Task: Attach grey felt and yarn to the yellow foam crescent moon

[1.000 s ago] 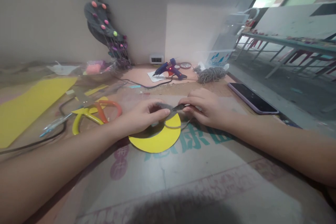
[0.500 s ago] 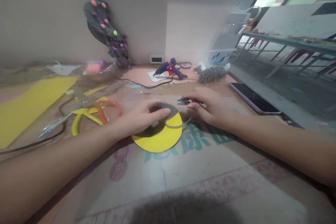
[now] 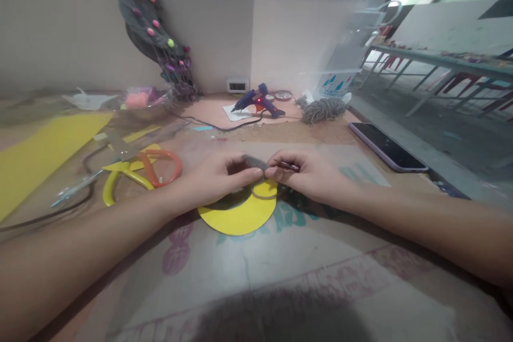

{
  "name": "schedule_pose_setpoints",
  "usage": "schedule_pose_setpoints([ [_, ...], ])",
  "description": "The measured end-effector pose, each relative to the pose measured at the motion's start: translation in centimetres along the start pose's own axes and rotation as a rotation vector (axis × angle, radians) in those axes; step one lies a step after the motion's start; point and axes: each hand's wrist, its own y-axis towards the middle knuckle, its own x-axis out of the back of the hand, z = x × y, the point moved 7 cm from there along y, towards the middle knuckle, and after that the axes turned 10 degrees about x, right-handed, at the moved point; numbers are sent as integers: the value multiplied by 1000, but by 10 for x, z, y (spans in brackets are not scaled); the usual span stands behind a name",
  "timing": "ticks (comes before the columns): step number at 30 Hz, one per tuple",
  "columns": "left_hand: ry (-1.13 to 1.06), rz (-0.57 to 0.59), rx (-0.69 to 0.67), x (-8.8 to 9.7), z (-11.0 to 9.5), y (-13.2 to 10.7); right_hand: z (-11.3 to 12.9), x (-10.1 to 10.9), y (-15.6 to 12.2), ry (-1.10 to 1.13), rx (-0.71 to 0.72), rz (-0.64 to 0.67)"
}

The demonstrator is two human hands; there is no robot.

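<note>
A yellow crescent-shaped cutout (image 3: 236,219) lies under my hands, one end wound with grey yarn (image 3: 255,161). My left hand (image 3: 230,176) pinches this wrapped end between thumb and fingers. My right hand (image 3: 306,171) is closed, with small dark thread snips (image 3: 289,166) tucked in its fingers. Its thumb and fingertip meet the wrapped end beside my left thumb, so what they pinch there is hidden. A loose strand of yarn (image 3: 262,197) curves over the yellow surface below the fingertips.
Scissors with orange and yellow handles (image 3: 162,168) and a yellow sheet (image 3: 48,155) lie left. Behind are a blue glue gun (image 3: 256,101) with its cord, a grey yarn bundle (image 3: 324,110) and a small display (image 3: 238,86). A phone (image 3: 387,147) lies right. A decorated grey crescent (image 3: 148,26) stands against the wall.
My right hand has moved left to the wrapped end, and its fingertips now touch there. The snips' blades, spread before, now lie back within the fingers. My left hand keeps its hold.
</note>
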Motion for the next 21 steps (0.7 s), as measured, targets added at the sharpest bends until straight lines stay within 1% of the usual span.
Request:
schedule_pose_setpoints([
  [2,33,2,4,0,-1,-1,-3,0,-2,7,-33,0],
  [4,58,19,-10,-1,-4,-2,-3,-1,-2,5,-36,4],
  [7,67,35,-20,-2,-6,-3,1,-3,-1,31,-3,24],
  [10,39,45,-8,-2,-3,-1,6,-2,0,25,55,45],
  [13,8,46,-2,-1,0,0,14,8,-1,-132,180,54],
  [16,-34,43,-1,0,1,0,24,22,-3,-371,389,36],
  [18,-62,53,2,-1,1,0,25,28,-5,-478,501,17],
  [21,-69,56,-2,-1,0,-1,23,32,-6,-532,561,-1],
])
